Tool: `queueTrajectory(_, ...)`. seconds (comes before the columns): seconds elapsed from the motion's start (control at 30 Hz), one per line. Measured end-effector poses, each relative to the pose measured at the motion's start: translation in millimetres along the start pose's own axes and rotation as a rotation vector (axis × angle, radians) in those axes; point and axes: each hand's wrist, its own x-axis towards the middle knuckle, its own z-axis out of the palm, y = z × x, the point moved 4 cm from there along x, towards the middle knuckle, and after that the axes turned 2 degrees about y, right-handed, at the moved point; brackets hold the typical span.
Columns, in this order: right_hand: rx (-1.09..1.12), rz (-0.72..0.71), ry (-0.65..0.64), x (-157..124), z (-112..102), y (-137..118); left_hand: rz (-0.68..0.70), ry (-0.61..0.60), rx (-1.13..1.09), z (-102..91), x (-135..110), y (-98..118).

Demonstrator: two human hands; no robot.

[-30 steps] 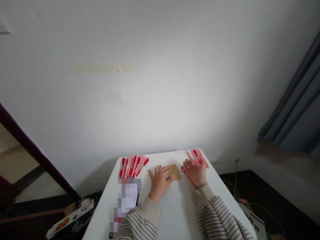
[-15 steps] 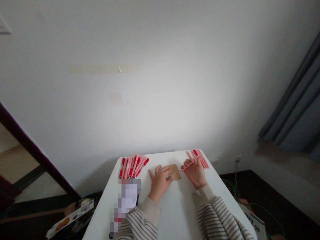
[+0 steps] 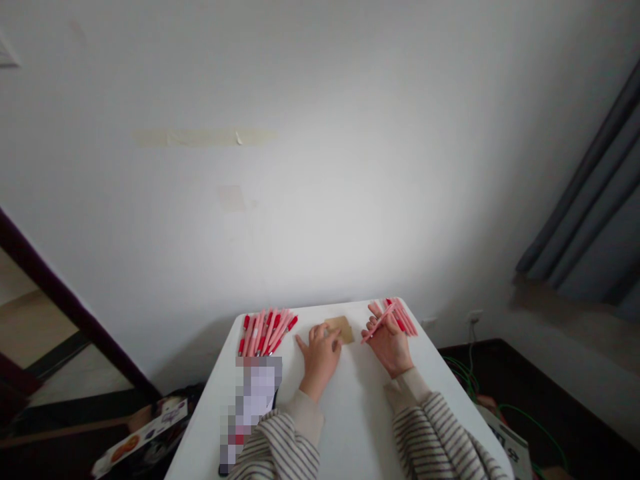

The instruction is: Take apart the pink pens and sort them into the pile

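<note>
The left hand [image 3: 321,355] partly covers a flat, rectangular tan card [image 3: 343,328], its grip unclear; the right hand [image 3: 394,348] holds a slim pink pen [image 3: 379,324], not yet set down. Farther off, pink-and-red pens lie bunched at the white tabletop [image 3: 353,413]'s far corners: left bunch [image 3: 264,333], right bunch [image 3: 407,319].

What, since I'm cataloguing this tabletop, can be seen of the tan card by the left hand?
The tan card looks thin, plain and matte, perhaps cardboard. It appears to rest on the white table, slightly askew, its left part hidden by the left hand, which seems to touch it.
</note>
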Motion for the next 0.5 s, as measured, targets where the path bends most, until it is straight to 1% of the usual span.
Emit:
queueTrajectory(0.13,-0.037,-0.001,0.005,0.5,-0.7,0.4,-0.031,0.033,0.053,2.9,10.0,-3.1)
queueTrajectory(0.27,-0.026,0.003,0.003,1.1,-1.0,1.1,-0.058,0.076,0.066,5.7,18.1,-7.3)
queueTrajectory(0.5,0.001,0.033,0.025,0.6,-2.3,2.7,-0.067,0.097,0.064,5.8,18.6,-8.6)
